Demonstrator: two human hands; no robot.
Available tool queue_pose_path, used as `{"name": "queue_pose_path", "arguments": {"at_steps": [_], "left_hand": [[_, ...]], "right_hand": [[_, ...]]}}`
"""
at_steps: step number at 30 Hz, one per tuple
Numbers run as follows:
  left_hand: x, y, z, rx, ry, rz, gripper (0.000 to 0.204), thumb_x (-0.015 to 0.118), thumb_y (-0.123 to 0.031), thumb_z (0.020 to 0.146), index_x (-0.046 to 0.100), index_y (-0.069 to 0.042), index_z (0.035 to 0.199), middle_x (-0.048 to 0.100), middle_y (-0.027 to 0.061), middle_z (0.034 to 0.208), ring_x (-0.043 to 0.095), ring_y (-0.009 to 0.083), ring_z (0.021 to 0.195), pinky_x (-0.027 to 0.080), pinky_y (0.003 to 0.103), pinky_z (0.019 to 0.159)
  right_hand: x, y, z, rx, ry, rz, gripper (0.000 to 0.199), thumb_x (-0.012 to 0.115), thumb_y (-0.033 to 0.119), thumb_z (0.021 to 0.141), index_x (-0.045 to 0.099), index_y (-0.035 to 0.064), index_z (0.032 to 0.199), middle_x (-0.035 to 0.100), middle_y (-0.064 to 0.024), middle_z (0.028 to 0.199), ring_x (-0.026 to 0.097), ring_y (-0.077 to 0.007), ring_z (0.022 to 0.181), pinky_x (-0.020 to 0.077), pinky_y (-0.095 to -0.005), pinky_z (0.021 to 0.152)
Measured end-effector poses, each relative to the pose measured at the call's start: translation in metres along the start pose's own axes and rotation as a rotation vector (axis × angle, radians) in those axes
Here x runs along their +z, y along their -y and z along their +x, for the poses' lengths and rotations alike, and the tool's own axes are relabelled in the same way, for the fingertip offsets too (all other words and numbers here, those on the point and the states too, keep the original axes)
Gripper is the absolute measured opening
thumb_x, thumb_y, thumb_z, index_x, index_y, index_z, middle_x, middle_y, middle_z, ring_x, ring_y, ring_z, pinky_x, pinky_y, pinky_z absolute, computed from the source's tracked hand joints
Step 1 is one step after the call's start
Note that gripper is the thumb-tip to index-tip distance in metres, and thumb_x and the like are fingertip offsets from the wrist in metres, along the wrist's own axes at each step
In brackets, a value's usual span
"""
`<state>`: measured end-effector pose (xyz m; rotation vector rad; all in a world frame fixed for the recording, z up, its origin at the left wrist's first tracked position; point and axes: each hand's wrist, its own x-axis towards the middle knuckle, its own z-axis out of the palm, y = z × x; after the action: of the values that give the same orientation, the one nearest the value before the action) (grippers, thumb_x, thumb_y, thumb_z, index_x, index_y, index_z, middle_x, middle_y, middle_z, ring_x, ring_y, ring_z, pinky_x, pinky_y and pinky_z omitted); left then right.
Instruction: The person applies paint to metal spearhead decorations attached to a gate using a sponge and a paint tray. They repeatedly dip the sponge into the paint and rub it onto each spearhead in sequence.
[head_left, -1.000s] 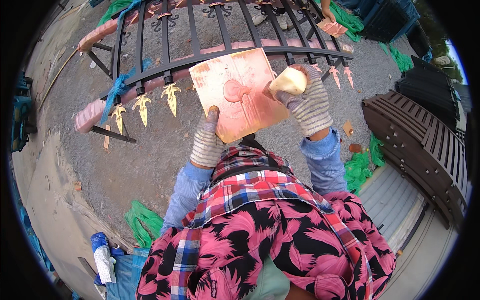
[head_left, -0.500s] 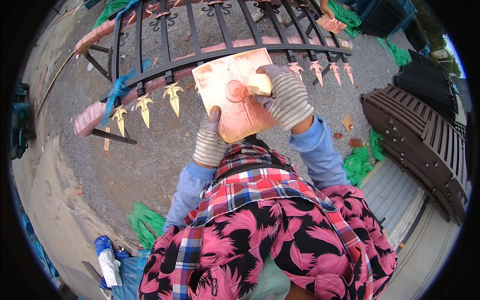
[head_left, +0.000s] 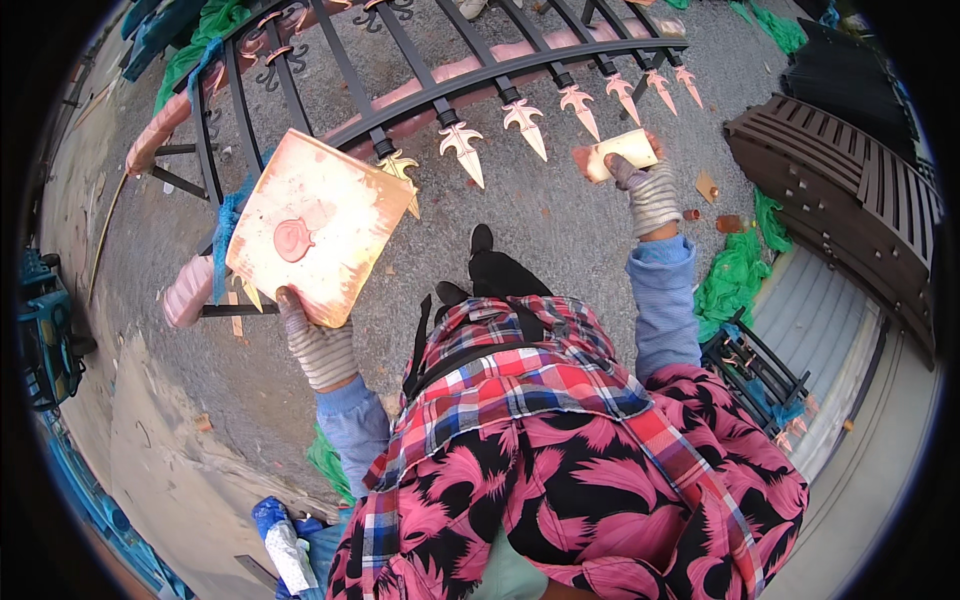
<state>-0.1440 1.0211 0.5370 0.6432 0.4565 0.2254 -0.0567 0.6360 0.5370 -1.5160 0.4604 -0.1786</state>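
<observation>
My left hand [head_left: 322,345], in a striped glove, grips a square board [head_left: 350,215] by its near corner. Smeared pink paint covers parts of the board, and a wet pink blob [head_left: 292,240] lies on it. My right hand [head_left: 648,195], gloved as well, is closed on a cream sponge [head_left: 622,152] with pink-stained ends. The sponge is close to the spear-shaped finials on the right of a black metal fence panel [head_left: 480,80]. Several of these are coppery pink, such as one finial [head_left: 522,128]. A gold finial [head_left: 402,175] shows beside the board, which hides part of the panel.
Pink-wrapped supports [head_left: 152,140] carry the panel above gravel. Blue wrap [head_left: 228,215] is tied round its left end. On the right are green netting [head_left: 735,280], a bottle of reddish liquid [head_left: 730,224] and stacked brown panels [head_left: 830,190]. My shoe [head_left: 482,238] is below.
My hands have moved apart: the board has gone left, and the sponge has come off the board and gone right, toward the finials. The whole view has shifted too.
</observation>
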Motion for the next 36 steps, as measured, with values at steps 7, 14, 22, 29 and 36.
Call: {"name": "queue_pose_path", "arguments": {"at_steps": [7, 14, 22, 29, 36], "left_hand": [[0.023, -0.001, 0.005, -0.011, -0.032, -0.008, 0.055, 0.060, -0.022, 0.076, 0.035, -0.002, 0.120, 0.044, 0.0082, 0.119, 0.043, 0.0200, 0.108, 0.034, 0.034, 0.093], [0.034, 0.006, 0.027, -0.044, -0.067, 0.020, 0.059, 0.064, -0.017, 0.072, 0.034, -0.001, 0.120, 0.042, 0.0084, 0.120, 0.042, 0.0198, 0.108, 0.032, 0.034, 0.095], [0.036, -0.030, 0.066, 0.172, -0.129, 0.017, 0.063, 0.067, -0.018, 0.070, 0.034, 0.000, 0.120, 0.042, 0.0102, 0.119, 0.041, 0.0219, 0.108, 0.033, 0.035, 0.095], [0.037, -0.056, 0.064, 0.313, -0.162, 0.063, 0.059, 0.066, -0.018, 0.071, 0.035, 0.000, 0.118, 0.044, 0.0122, 0.117, 0.043, 0.0225, 0.107, 0.034, 0.035, 0.093], [0.031, -0.068, 0.068, 0.287, -0.036, 0.026, 0.058, 0.061, -0.009, 0.072, 0.031, 0.001, 0.121, 0.041, 0.0129, 0.120, 0.039, 0.0249, 0.110, 0.029, 0.038, 0.097]], "right_hand": [[-0.004, -0.070, 0.041, 0.119, -0.130, -0.238, 0.064, 0.077, 0.005, 0.051, 0.042, -0.0019, 0.105, 0.057, -0.0116, 0.092, 0.057, -0.0182, 0.078, 0.0489, -0.0286, 0.068], [-0.030, -0.095, 0.094, 0.143, -0.283, -0.320, 0.062, 0.078, 0.007, 0.050, 0.044, -0.0016, 0.101, 0.057, -0.0102, 0.088, 0.057, -0.0173, 0.075, 0.0485, -0.0284, 0.067], [-0.045, -0.117, 0.122, 0.080, -0.210, -0.155, 0.067, 0.076, 0.002, 0.052, 0.038, -0.0011, 0.107, 0.054, -0.0122, 0.093, 0.056, -0.0199, 0.081, 0.0490, -0.0295, 0.071], [0.014, -0.082, 0.091, 0.284, -0.059, -0.018, 0.061, 0.076, 0.009, 0.055, 0.041, 0.0037, 0.105, 0.056, -0.0053, 0.077, 0.048, -0.0088, 0.053, 0.0347, -0.0208, 0.038], [0.046, -0.103, 0.084, 0.192, 0.025, -0.135, 0.066, 0.075, 0.002, 0.055, 0.038, 0.0015, 0.110, 0.055, -0.0110, 0.092, 0.056, -0.0179, 0.078, 0.0492, -0.0266, 0.063]]}}
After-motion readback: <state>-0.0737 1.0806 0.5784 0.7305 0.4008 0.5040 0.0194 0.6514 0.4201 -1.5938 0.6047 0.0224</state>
